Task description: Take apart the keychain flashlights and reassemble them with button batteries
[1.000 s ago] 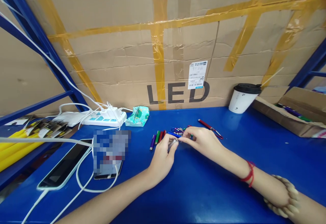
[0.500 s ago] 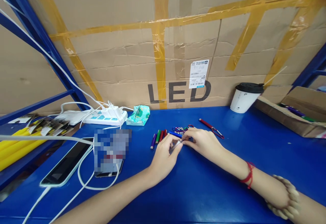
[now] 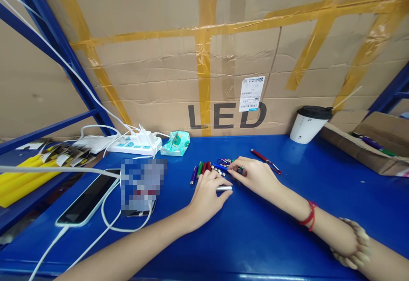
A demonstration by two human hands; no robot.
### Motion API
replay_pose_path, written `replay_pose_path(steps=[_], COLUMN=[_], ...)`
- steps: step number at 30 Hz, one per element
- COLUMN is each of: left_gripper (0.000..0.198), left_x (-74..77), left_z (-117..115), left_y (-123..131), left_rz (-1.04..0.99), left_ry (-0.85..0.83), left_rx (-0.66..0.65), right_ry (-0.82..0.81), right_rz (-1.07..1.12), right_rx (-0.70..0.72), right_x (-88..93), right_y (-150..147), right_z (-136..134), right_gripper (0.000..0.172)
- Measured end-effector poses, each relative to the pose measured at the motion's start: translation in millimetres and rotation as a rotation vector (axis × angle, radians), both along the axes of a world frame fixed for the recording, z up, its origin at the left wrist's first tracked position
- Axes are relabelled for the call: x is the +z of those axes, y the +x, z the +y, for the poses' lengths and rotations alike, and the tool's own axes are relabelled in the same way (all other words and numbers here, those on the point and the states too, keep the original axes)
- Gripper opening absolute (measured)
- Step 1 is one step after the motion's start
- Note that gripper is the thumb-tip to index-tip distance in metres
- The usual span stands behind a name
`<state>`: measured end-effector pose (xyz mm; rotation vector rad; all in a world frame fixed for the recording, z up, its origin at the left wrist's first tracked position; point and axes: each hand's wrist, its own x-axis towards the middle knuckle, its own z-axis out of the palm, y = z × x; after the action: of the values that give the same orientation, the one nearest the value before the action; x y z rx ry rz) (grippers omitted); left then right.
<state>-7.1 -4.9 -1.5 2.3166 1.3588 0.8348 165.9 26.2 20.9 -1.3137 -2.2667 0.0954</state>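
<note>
A short silver metal tube (image 3: 224, 188) is gripped between the thumb and fingers of my left hand (image 3: 206, 198), just above the blue tabletop. My right hand (image 3: 255, 174) reaches over a small pile, its thumb and fingertips drawn together at the end of a blue tube (image 3: 220, 167); what they pinch, if anything, is hidden. Small silver parts (image 3: 217, 171) lie between the hands, with coloured rings behind. Just beyond my left hand stand out a purple tube (image 3: 193, 175), a green tube (image 3: 200, 169) and red tubes (image 3: 205, 168), side by side.
A red stick-shaped piece with a carabiner (image 3: 265, 160) lies behind my right hand. At the back right are a lidded paper cup (image 3: 308, 125) and an open cardboard box (image 3: 364, 147). Phones (image 3: 89, 200), white cables and a power strip (image 3: 134, 144) occupy the left.
My left hand has drawn the silver tube slightly nearer and away from my right hand, turning it level. My right fingertips have moved to the pile. The view has shifted slightly.
</note>
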Motion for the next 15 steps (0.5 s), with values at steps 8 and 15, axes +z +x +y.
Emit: replay_pose_path(steps=[8, 15], left_gripper=[0.027, 0.04], left_x=[9.8, 60.3], left_z=[-6, -78], left_y=[0, -6], left_rz=[0.013, -0.332], left_ry=[0.231, 0.623], left_rx=[-0.072, -0.434], right_ry=[-0.002, 0.016], right_rz=[0.01, 0.017], right_rx=[0.011, 0.036], right_x=[0.5, -0.1], right_y=[1, 2], right_z=[3, 4], right_gripper=[0.008, 0.008])
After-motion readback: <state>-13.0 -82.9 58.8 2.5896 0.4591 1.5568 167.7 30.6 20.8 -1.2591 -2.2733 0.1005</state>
